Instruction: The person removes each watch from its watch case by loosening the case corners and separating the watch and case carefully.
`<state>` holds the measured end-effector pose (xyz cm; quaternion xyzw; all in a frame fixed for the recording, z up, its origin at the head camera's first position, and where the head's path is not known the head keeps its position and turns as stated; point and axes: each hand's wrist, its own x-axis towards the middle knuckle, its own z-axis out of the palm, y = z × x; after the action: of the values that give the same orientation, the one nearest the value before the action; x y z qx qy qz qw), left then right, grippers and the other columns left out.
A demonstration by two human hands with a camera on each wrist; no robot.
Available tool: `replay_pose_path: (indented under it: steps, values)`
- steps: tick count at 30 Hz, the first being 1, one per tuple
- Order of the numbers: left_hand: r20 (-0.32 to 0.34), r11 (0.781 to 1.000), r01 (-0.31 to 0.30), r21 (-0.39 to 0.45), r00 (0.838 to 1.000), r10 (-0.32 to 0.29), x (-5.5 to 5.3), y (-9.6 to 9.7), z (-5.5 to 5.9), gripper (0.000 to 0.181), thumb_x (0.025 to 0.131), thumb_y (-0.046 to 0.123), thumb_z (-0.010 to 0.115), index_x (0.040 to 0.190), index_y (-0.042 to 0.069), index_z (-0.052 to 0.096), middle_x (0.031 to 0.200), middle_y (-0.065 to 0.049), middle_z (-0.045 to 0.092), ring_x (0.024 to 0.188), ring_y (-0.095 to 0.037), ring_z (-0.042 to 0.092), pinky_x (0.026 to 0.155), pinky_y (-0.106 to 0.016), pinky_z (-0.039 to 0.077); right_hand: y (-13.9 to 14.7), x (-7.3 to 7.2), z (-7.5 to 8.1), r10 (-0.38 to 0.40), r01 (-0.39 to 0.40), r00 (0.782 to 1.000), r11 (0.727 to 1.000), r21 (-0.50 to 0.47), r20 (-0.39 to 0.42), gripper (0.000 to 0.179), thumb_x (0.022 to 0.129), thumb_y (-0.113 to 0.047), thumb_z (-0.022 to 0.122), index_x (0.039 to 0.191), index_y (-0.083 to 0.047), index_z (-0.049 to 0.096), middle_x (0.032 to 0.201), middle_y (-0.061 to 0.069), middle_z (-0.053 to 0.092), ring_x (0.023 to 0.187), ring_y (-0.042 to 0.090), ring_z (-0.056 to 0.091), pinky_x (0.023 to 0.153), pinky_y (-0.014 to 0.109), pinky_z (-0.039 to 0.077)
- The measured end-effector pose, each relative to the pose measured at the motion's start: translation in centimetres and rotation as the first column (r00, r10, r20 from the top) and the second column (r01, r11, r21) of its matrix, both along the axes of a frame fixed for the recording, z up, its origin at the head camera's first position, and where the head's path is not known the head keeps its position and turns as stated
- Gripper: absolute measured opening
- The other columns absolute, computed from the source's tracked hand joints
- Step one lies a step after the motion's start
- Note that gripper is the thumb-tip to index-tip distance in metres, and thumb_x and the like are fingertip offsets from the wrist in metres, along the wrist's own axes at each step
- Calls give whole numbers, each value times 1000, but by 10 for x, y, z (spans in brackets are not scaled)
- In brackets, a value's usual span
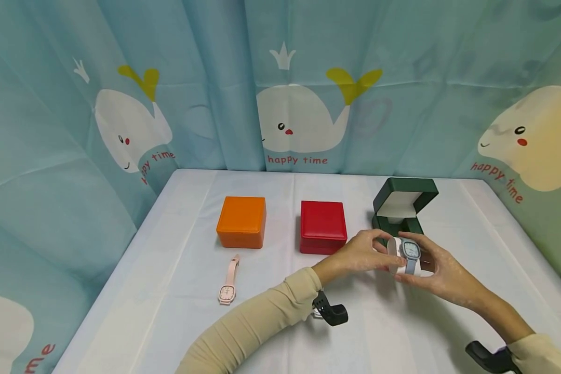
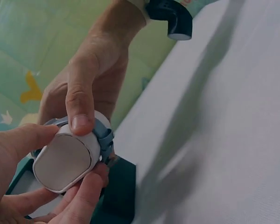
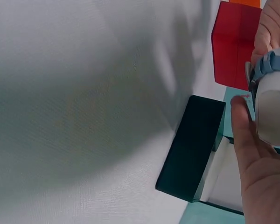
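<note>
A wristwatch with a light blue strap is wrapped round a white watch pillow. My left hand grips the pillow's left end with thumb and fingers. From the other side my right hand holds it too; in the left wrist view its thumb presses on the pillow beside the strap. Both hands are raised just in front of the green box, whose lid stands up and shows a pale lining. The right wrist view shows the pillow's flat end above my right palm.
A red box and an orange box, both closed, stand left of the green one. A pink watch lies on the white table. Another watch is mostly hidden by the left wrist's black camera mount.
</note>
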<state>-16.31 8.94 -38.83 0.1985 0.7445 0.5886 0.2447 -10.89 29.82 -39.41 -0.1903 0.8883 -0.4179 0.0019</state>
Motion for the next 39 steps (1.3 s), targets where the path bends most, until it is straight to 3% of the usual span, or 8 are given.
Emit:
replay_pose_path:
  steps: [10, 18, 21, 28, 31, 39]
  values:
    - [-18, 998, 60, -36, 998, -61, -1, -2, -4, 60, 87, 12, 81, 139, -2, 56, 81, 4, 65, 67, -13, 69, 61, -19, 50, 5, -2, -4, 51, -47, 996, 997, -60, 67, 82, 80, -10, 88, 147, 5, 42, 126, 16, 55, 106, 10, 64, 85, 21, 54]
    - [82, 996, 77, 45, 993, -80, -4, -10, -2, 62, 90, 12, 77, 144, -3, 52, 89, 3, 68, 75, -8, 68, 72, -19, 52, 4, -1, 2, 51, -41, 993, 995, -96, 104, 81, 82, -8, 87, 148, 3, 42, 127, 18, 53, 104, 14, 65, 84, 24, 55]
    - [88, 993, 105, 51, 990, -109, -4, -11, -1, 63, 91, 13, 76, 146, -3, 50, 91, 3, 68, 77, -8, 67, 74, -20, 53, 5, 0, 2, 59, -45, 991, 991, -125, 117, 79, 82, -5, 85, 147, 3, 41, 127, 18, 52, 102, 16, 65, 83, 25, 56]
    - [124, 988, 140, 71, 981, -148, -2, -13, -2, 59, 92, 10, 75, 145, -3, 51, 92, 1, 66, 76, -10, 66, 72, -21, 55, 11, 1, -2, 148, -96, 969, 963, -250, 196, 74, 86, 5, 77, 149, 4, 39, 127, 16, 54, 102, 20, 66, 80, 30, 57]
    - [133, 988, 131, 79, 981, -141, -1, -13, -3, 57, 92, 10, 75, 143, -2, 54, 92, 1, 66, 75, -12, 67, 73, -23, 56, 13, 0, -4, 164, -102, 963, 957, -272, 216, 72, 87, 6, 75, 149, 3, 40, 126, 16, 55, 101, 23, 66, 80, 31, 57]
    - [147, 990, 97, 105, 983, -112, 0, -13, -6, 51, 90, 8, 77, 136, -1, 57, 92, 0, 67, 73, -13, 68, 72, -25, 57, 12, 0, -8, 140, -85, 970, 961, -263, 199, 71, 86, 7, 76, 148, 3, 41, 125, 14, 56, 99, 22, 66, 79, 30, 57]
